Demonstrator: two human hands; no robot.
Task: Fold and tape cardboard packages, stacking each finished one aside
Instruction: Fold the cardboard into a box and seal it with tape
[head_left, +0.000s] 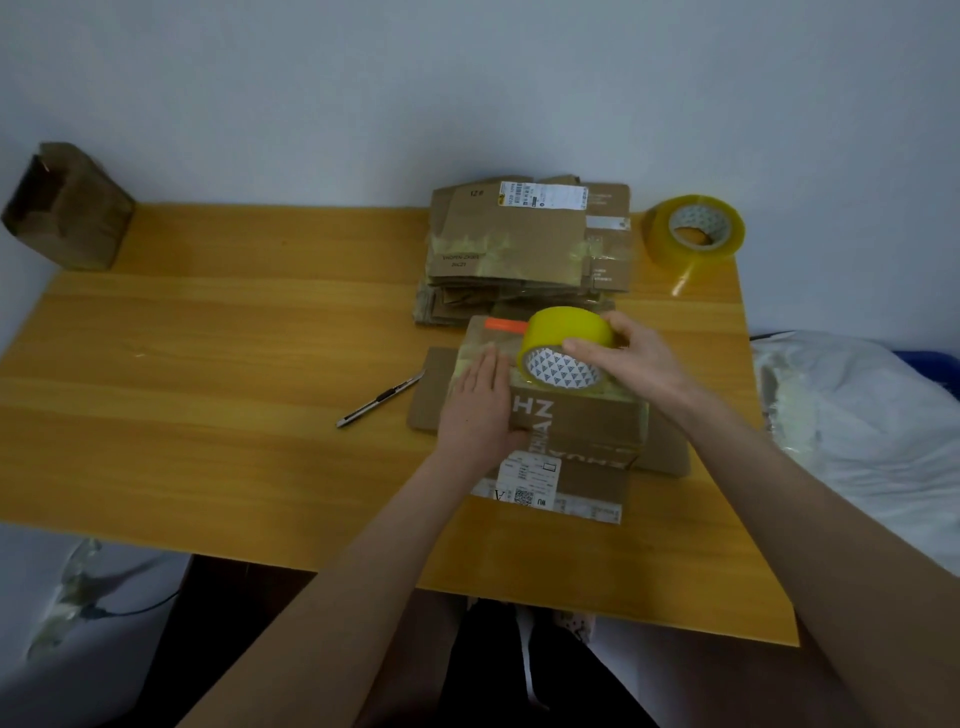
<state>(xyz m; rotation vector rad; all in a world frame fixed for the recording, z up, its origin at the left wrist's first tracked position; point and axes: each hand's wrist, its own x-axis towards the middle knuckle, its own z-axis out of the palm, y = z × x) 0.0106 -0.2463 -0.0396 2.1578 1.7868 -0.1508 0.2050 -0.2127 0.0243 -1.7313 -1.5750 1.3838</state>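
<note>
A folded brown cardboard package printed with large white letters lies on the wooden table, on top of other flattened cardboard. My left hand lies flat on its left side, fingers straight, pressing it down. My right hand grips a yellow tape roll that stands on the package's far end. Behind it sits a stack of taped, flattened packages.
A utility knife lies on the table left of the package. A larger clear-yellow tape roll sits at the back right corner. A brown cardboard box stands at the back left. White plastic wrapping lies off the table's right edge.
</note>
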